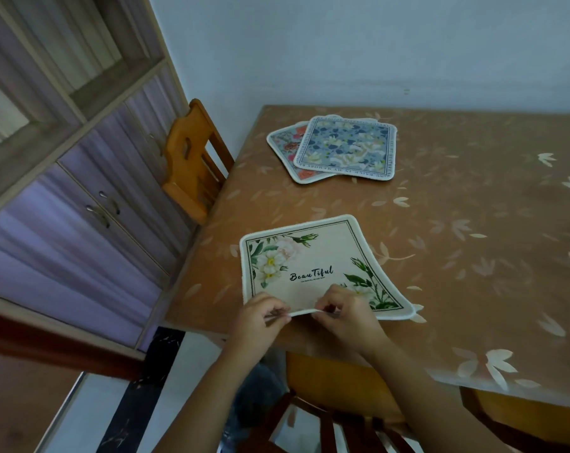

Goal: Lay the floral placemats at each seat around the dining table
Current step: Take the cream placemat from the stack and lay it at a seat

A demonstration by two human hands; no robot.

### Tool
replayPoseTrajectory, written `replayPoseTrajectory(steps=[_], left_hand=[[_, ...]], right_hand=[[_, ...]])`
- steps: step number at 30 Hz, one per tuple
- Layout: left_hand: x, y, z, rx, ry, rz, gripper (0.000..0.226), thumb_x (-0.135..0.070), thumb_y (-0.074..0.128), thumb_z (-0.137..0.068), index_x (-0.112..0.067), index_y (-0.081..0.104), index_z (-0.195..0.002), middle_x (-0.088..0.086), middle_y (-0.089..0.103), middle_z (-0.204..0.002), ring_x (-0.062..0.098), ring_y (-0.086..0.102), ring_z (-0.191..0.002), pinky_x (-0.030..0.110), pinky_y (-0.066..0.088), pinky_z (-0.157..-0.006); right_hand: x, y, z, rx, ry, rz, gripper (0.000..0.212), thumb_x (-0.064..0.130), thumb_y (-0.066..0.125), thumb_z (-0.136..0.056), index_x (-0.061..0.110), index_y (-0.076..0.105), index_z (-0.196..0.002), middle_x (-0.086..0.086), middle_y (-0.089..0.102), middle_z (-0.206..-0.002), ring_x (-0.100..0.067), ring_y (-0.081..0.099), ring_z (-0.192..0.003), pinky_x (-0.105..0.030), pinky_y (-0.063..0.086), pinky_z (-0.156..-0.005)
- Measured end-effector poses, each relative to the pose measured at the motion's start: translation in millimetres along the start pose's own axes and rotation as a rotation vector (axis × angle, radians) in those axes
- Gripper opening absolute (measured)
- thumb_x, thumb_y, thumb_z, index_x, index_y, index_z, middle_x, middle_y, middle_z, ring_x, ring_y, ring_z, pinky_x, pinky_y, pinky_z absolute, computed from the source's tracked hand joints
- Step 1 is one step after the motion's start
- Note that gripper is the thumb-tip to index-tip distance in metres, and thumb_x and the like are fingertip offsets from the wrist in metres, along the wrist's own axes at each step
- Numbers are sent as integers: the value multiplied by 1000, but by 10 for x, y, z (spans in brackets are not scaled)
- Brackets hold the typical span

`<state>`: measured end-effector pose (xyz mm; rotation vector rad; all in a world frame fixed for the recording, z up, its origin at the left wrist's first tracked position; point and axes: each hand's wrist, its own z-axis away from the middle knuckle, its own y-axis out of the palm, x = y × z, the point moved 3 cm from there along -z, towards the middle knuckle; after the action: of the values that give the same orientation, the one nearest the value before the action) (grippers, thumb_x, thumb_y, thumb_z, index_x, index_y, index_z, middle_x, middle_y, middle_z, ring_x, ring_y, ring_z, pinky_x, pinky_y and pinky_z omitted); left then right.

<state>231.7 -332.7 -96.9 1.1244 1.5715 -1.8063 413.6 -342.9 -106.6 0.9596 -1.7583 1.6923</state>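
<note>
A cream placemat (316, 266) with white flowers, green leaves and the word "Beautiful" lies on the dining table (473, 256) near its front edge. My left hand (260, 317) pinches the mat's near edge at the left, and that edge is lifted slightly. My right hand (345, 313) pinches the same edge just to the right. Farther back, a blue floral placemat (347, 147) lies partly on top of a pink floral placemat (285, 147).
The table has a brown leaf-patterned cover. One wooden chair (192, 165) stands at the table's left side, another wooden chair (336, 397) is right below my hands, and a third chair (522, 416) is at the lower right. A cabinet (81, 191) fills the left.
</note>
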Motion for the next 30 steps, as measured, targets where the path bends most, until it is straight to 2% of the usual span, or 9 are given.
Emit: replayPoseTrajectory(steps=[5,9,15,19,21,24,28,30], left_hand=[[101,-59,21,-9,-9,-93,8,-6,69,-77,-13,68,-82,-12,55,-82,8,57,-80,15,46,-72],[136,-20,33,-83,-28,-176,5,-6,65,-80,-11,65,-80,-8,54,-83,7,52,-78,7,38,-65],[195,27,46,-147,-98,-89,7,-2,63,-81,-8,65,-80,-3,57,-83,1,52,-76,2,38,-65],[209,68,49,-146,-138,-43,11,-2,62,-82,-13,63,-79,-6,57,-83,1,53,-79,1,39,-66],[185,127,42,-124,-136,-29,14,-2,63,-82,-15,62,-77,-7,56,-82,1,53,-78,0,38,-66],[125,252,-5,-94,-127,-13,17,-2,62,-82,-17,61,-76,-8,55,-82,1,52,-76,0,37,-65],[61,460,-143,-39,-100,-11,9,-1,62,-82,-9,63,-79,0,57,-84,1,52,-76,0,37,-65],[27,581,-223,-17,-79,-16,7,0,62,-82,-6,64,-79,3,57,-84,1,51,-75,1,37,-65]], right_hand=[[87,115,-51,21,11,-31,10,11,73,-73,18,66,-70,8,58,-76,-4,53,-69,-23,47,-63],[78,130,-17,74,-9,15,8,11,71,-76,18,66,-76,7,56,-80,-7,53,-73,-20,45,-66],[-161,-166,137,15,35,85,10,8,74,-72,14,69,-79,6,58,-81,-11,56,-78,-21,48,-69],[-318,-334,229,-46,125,70,12,2,75,-69,11,69,-75,6,59,-79,-11,57,-78,-5,42,-70],[-368,-388,260,-81,167,52,13,-3,75,-68,8,70,-73,3,59,-79,-11,57,-79,-1,41,-72],[-421,-478,308,-118,193,42,11,-4,74,-69,7,72,-68,-2,61,-82,-10,57,-81,-7,44,-75],[-525,-629,421,-169,209,62,8,-4,73,-69,2,70,-75,-8,62,-84,-16,59,-80,-25,52,-79],[-592,-702,484,-195,229,85,9,-4,73,-70,0,69,-77,-9,63,-84,-18,60,-81,-26,52,-78]])
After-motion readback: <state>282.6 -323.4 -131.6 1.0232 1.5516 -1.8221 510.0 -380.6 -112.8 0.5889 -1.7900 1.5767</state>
